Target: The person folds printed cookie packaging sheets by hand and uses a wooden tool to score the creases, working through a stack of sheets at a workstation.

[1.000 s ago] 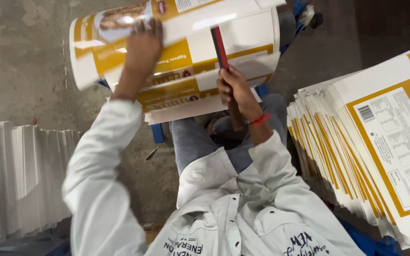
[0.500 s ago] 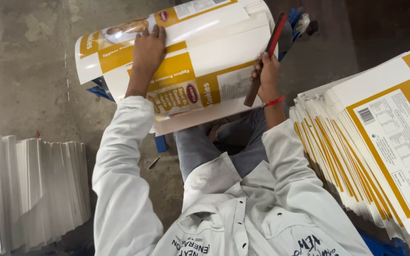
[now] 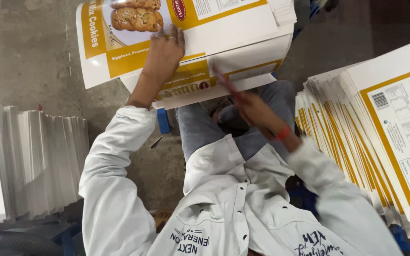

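Working a bundle of printed yellow-and-white flat carton blanks (image 3: 186, 52) held across the knees; head view only. The left hand (image 3: 163, 54) lies flat on the top blank, fingers spread, pressing and grasping nothing, forearm extended forward. The right hand (image 3: 257, 111) is clenched round a slim red stick-like tool (image 3: 226, 83), its tip at the bundle's lower edge; the hand is motion-blurred, wrist bent inward. Judged step: dressing the bundle's edge. A further stroke calls for steady downward hold. More blanks (image 3: 371, 137) stack at right, white sheets (image 3: 34, 166) at left.
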